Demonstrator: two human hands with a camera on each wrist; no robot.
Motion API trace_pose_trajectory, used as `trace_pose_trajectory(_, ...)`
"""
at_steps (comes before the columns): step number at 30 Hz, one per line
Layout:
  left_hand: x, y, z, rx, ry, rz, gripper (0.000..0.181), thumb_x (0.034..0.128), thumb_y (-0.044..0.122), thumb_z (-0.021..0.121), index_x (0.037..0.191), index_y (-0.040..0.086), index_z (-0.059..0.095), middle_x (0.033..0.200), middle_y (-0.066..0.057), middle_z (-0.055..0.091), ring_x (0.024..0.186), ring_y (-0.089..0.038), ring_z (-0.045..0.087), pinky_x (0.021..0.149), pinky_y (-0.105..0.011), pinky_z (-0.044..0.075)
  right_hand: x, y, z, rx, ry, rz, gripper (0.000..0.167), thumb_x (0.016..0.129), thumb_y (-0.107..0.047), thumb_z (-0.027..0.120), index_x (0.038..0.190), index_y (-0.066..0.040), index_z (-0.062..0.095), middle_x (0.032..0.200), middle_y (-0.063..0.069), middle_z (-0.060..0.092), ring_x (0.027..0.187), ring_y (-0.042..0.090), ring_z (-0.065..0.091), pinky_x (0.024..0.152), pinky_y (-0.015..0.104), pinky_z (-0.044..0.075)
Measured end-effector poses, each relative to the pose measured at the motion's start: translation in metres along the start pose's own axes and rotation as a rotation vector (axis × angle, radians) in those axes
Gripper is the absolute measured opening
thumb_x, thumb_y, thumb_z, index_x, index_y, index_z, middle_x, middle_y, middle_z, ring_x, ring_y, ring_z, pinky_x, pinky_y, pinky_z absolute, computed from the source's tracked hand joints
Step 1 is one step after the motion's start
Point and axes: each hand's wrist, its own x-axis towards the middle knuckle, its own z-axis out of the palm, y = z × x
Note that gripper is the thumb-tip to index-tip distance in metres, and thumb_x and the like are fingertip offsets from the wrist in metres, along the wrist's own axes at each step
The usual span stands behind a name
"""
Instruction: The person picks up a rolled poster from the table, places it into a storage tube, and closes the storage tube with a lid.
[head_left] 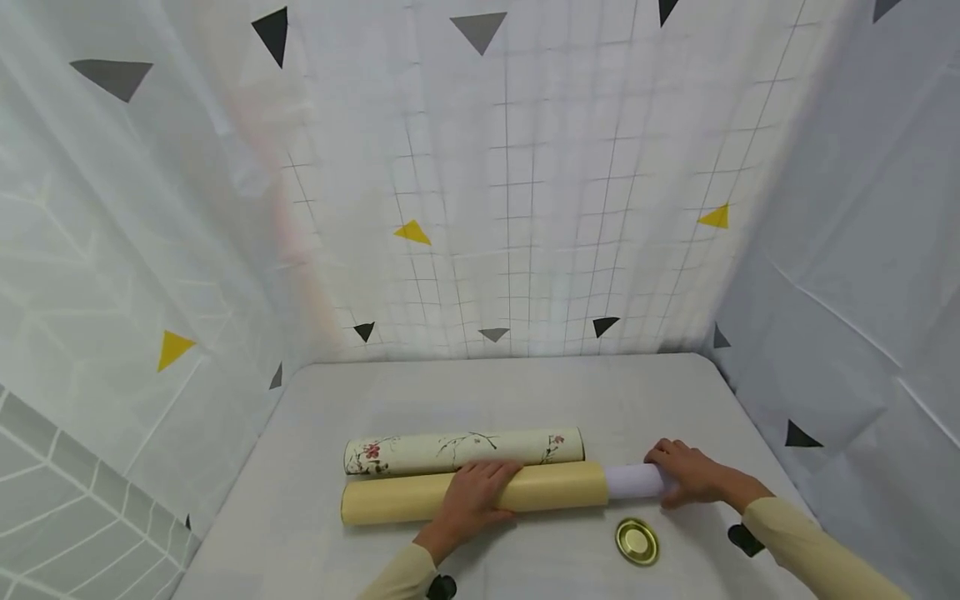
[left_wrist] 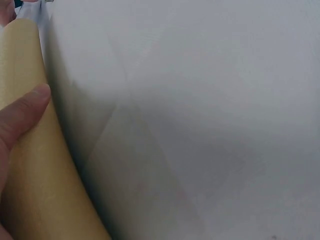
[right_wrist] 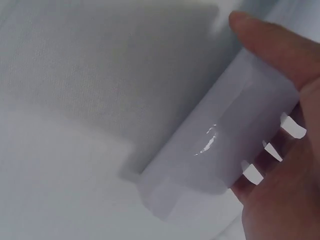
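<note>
The white roll is partly inside the yellow tube, jutting from its right mouth, the right hand curled round the free part. The left hand clasps the yellow tube, thumb on its near side. A skewed roll could snag on the rim and crease; a hard squeeze might dent it; a slack left hold could let the yellow tube turn. The floral tube lies just behind and could get shoved. Nearer the person lies the lid; the surface offers bare room at the back, less toward its right edge.
</note>
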Motion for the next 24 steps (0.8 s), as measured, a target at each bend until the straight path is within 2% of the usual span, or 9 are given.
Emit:
trace_pose_trajectory(4, 0.001, 0.000, -0.001, -0.004, -0.002, 0.000, 0.083, 0.0753, 0.054, 0.086, 0.145, 0.024, 0.053, 0.139, 0.010, 0.066, 0.123, -0.011, 0.065, 0.103, -0.033, 0.052, 0.000, 0.002, 0.001, -0.007, 0.023, -0.032, 0.050, 0.076, -0.028, 0.090, 0.116, -0.011, 0.065, 0.115, 0.003, 0.060, 0.104, 0.025, 0.054, 0.087, 0.046, 0.049)
trace_pose_trajectory(9, 0.001, 0.000, -0.002, 0.004, 0.012, 0.003, 0.083, 0.0732, 0.053, 0.088, 0.144, 0.024, 0.054, 0.137, 0.010, 0.067, 0.121, -0.011, 0.066, 0.101, -0.034, 0.053, 0.006, -0.005, 0.000, 0.014, 0.011, -0.065, 0.049, 0.080, -0.035, 0.086, 0.118, -0.012, 0.066, 0.114, -0.001, 0.062, 0.102, 0.020, 0.055, 0.087, 0.041, 0.050)
trace_pose_trajectory(13, 0.001, 0.001, -0.003, 0.012, 0.027, 0.005, 0.084, 0.0714, 0.052, 0.089, 0.142, 0.023, 0.056, 0.135, 0.009, 0.068, 0.120, -0.011, 0.066, 0.100, -0.034, 0.053, 0.012, -0.011, 0.001, 0.037, 0.006, -0.067, 0.048, 0.081, -0.036, 0.085, 0.118, -0.013, 0.066, 0.113, -0.002, 0.063, 0.101, 0.017, 0.056, 0.087, 0.039, 0.051)
trace_pose_trajectory(20, 0.001, 0.000, -0.002, 0.011, -0.004, -0.012, 0.084, 0.0729, 0.052, 0.088, 0.144, 0.025, 0.054, 0.137, 0.011, 0.067, 0.123, -0.010, 0.065, 0.103, -0.033, 0.052, 0.018, -0.015, 0.007, 0.101, -0.007, -0.094, 0.049, 0.082, -0.037, 0.084, 0.121, -0.013, 0.065, 0.114, -0.002, 0.065, 0.101, 0.015, 0.058, 0.085, 0.036, 0.052)
trace_pose_trajectory(24, 0.001, 0.000, -0.001, 0.019, 0.000, -0.003, 0.084, 0.0724, 0.052, 0.088, 0.144, 0.025, 0.054, 0.137, 0.011, 0.067, 0.122, -0.010, 0.065, 0.102, -0.032, 0.052, 0.021, -0.017, 0.012, 0.139, -0.026, -0.072, 0.053, 0.083, -0.040, 0.084, 0.125, -0.014, 0.063, 0.119, -0.002, 0.065, 0.105, 0.015, 0.058, 0.086, 0.036, 0.052)
